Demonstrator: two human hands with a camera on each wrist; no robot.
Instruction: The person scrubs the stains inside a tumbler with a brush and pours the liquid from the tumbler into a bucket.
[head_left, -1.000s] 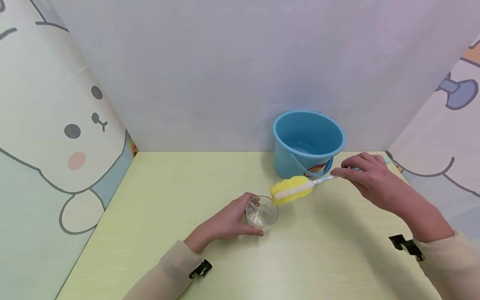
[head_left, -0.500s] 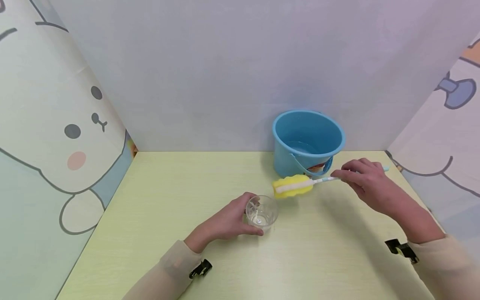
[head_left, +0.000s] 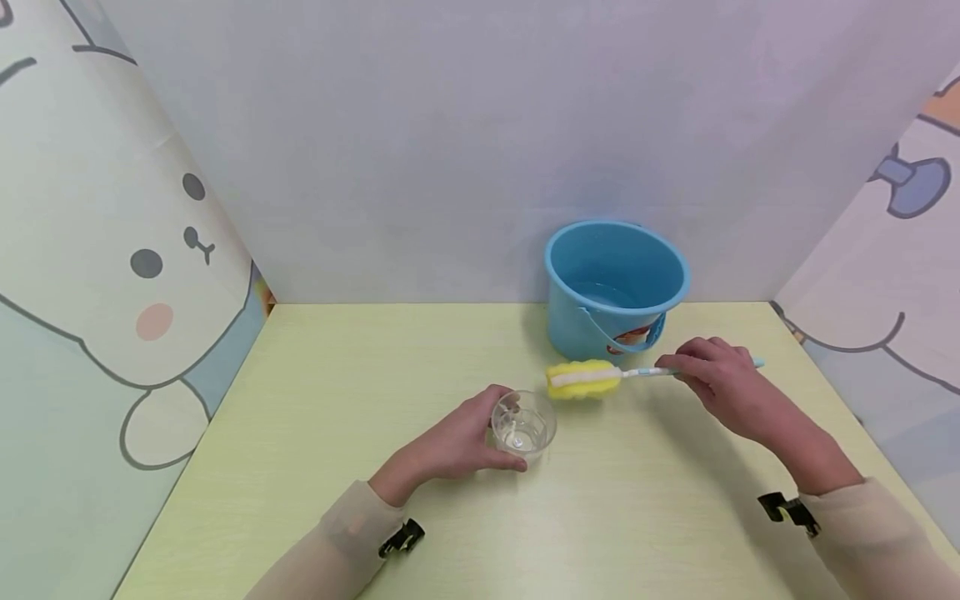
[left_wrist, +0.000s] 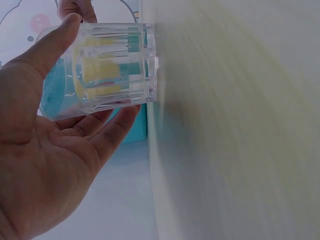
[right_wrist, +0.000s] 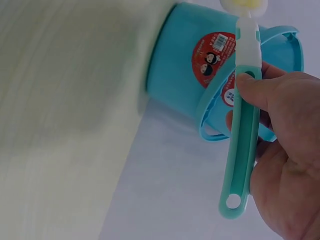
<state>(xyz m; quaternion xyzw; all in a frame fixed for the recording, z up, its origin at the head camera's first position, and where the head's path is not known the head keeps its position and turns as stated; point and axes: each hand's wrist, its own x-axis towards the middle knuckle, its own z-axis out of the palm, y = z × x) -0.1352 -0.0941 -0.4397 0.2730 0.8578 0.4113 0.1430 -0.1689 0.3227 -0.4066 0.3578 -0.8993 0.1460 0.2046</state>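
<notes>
On the table a clear glass cup (head_left: 525, 429) stands upright, and my left hand (head_left: 472, 437) grips its side with thumb and fingers. The left wrist view shows the cup (left_wrist: 115, 70) with ridged walls, the thumb on one side and fingers on the other. My right hand (head_left: 723, 387) pinches the handle of a sponge brush (head_left: 585, 379) with a yellow and white head. Held nearly level, the brush has its head above the table, just behind and right of the cup. In the right wrist view the brush's green handle (right_wrist: 242, 135) lies between thumb and fingers.
A blue bucket (head_left: 618, 267) stands at the back right near the wall, behind the brush, with some liquid visible inside. Its handle (head_left: 633, 343) hangs down at the front. Walls with cartoon prints flank the pale table (head_left: 360, 375).
My right hand has moved down and slightly left, and the brush has turned more level, its head now closer to the table. The left hand and cup have stayed in place.
</notes>
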